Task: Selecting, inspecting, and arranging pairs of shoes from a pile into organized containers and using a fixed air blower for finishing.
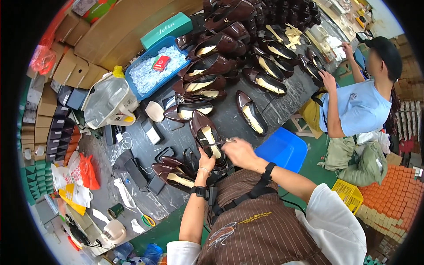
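Dark brown shoe [206, 134], glossy and pointed with a pale gold insole, sits to the right of the blue basket [167, 83] and nearer the person than it, toe turned away from the body. Of the hands, the left hand [206, 161] pinches the left side of the shoe's opening near the heel. The right hand [240, 153], slightly blurred, is curled at the opposite side; a slim dark strip [215, 144] runs from its fingers across the opening. I cannot tell whether that strip is a tool or a strap, or how firmly the fingers close on it.

Crumpled pale paper [143, 80] fills the basket, with a red packet [161, 63] on top. Just behind the basket lies a teal box [165, 32]; to its left slumps a pale bag [108, 99]. Immediately to the basket's right, matching shoes [212, 66] are piled on the dark tabletop [287, 95]. A single shoe [251, 114] lies farther right of the basket. Scissors [148, 220] lie well nearer the person than the basket. Far to its right, a co-worker [353, 97] in a light blue shirt reaches toward other dark shoes.
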A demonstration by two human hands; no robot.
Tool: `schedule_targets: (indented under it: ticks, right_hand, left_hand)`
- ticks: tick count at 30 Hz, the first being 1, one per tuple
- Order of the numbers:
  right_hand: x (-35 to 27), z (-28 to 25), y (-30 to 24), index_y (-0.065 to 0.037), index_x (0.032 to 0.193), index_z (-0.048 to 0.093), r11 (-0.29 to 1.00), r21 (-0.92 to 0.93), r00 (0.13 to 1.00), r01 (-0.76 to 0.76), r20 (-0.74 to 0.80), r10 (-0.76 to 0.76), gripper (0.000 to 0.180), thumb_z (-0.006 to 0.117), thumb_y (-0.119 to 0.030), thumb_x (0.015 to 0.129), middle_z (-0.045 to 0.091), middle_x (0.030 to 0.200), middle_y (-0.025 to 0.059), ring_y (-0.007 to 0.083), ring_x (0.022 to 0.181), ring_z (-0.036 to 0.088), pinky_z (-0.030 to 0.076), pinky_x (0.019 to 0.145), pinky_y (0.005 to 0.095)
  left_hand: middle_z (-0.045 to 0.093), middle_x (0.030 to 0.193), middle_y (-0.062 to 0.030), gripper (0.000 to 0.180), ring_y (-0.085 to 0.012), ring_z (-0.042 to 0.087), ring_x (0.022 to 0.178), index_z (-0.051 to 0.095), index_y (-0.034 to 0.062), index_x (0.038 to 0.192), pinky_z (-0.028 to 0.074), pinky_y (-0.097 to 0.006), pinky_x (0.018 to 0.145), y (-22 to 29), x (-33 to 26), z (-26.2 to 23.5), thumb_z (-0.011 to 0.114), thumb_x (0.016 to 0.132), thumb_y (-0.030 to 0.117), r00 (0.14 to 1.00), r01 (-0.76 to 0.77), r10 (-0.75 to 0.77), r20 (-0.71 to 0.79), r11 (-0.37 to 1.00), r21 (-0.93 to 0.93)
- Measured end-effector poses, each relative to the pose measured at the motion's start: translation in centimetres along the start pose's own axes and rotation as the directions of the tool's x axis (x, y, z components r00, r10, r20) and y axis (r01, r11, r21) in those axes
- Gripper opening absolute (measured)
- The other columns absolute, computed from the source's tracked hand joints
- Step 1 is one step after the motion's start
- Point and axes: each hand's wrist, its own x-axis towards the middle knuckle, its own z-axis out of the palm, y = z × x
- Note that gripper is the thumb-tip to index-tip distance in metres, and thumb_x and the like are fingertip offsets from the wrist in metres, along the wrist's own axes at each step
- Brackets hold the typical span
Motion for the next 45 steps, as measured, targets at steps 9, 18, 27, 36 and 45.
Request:
schedule_targets:
  ticks: [9, 18, 27, 36, 45]
  right_hand:
    - [-4.9, -2.7, 14.5, 0.002, 0.115, 0.052, 0.461, -0.182, 0.462, -0.869, 0.038, 0.886, 0.043, 0.065, -0.013, 0.078, 0.063, 0.102, 0.0267, 0.0447, 0.096, 0.061, 0.051, 0.083, 0.0485]
    - [-1.3, -9.1, 3.3, -0.002, 0.113, 0.055, 0.16, 0.509, 0.528, -0.846, 0.761, 0.376, 0.026, 0.049, -0.001, 0.087, 0.066, 0.091, 0.0101, 0.0186, 0.07, 0.065, 0.052, 0.052, 0.0273]
    - [8.5, -2.9, -11.1, 0.003, 0.105, 0.051, 0.884, 0.466, 0.963, -0.027, 0.25, -0.103, 0.031, 0.064, -0.017, 0.086, 0.059, 0.096, 0.0231, 0.044, 0.084, 0.06, 0.049, 0.072, 0.0471]
    - [4.0, -1.8, -3.5, -0.007, 0.084, 0.07, 0.938, -0.186, 0.644, -0.291, 0.688, 0.336, 0.031, 0.06, -0.036, 0.087, 0.068, 0.083, 0.0177, 0.0383, 0.079, 0.065, 0.051, 0.072, 0.0484]
    - [-0.2, 5.4, 3.1, 0.004, 0.146, 0.016, 0.569, 0.145, 0.448, -0.81, 0.778, 0.44, 0.095, 0.068, -0.039, 0.079, 0.065, 0.1, 0.0211, 0.028, 0.084, 0.067, 0.054, 0.068, 0.0342]
  left_hand:
    - [0.054, 0.121, -0.0341, 0.098, -0.0418, 0.054, 0.117, -0.012, 0.0044, 0.148, 0.04, -0.04, 0.101, 6.7, -3.5, -1.0, 0.061, 0.084, 0.016, 0.994, 0.087, -0.099, 0.048, 0.974, 0.208]
    - [0.05, 0.136, -0.0203, 0.056, -0.0299, 0.056, 0.117, 0.037, 0.0028, 0.142, 0.045, -0.036, 0.096, 5.2, -10.4, -6.9, 0.057, 0.094, 0.026, 0.976, -0.17, 0.196, 0.099, 0.96, -0.221]
    - [0.062, 0.106, -0.0144, 0.03, -0.0188, 0.061, 0.095, 0.05, -0.0075, 0.117, 0.049, -0.032, 0.083, 9.0, -16.2, -11.8, 0.058, 0.091, 0.005, 0.828, -0.451, 0.183, -0.53, 0.779, -0.436]
    - [-0.001, 0.153, -0.0307, 0.083, -0.0458, -0.001, 0.142, -0.008, 0.0059, 0.149, 0.015, -0.048, 0.114, -6.8, -14.5, -7.4, 0.052, 0.094, 0.023, 0.854, 0.126, -0.163, -0.494, 0.986, -0.107]
    - [0.049, 0.13, -0.0156, 0.089, -0.0276, 0.058, 0.109, -0.004, 0.021, 0.151, 0.055, -0.038, 0.081, -12.1, -11.8, -4.4, 0.046, 0.083, -0.008, 0.95, -0.056, -0.214, -0.23, 0.605, -0.794]
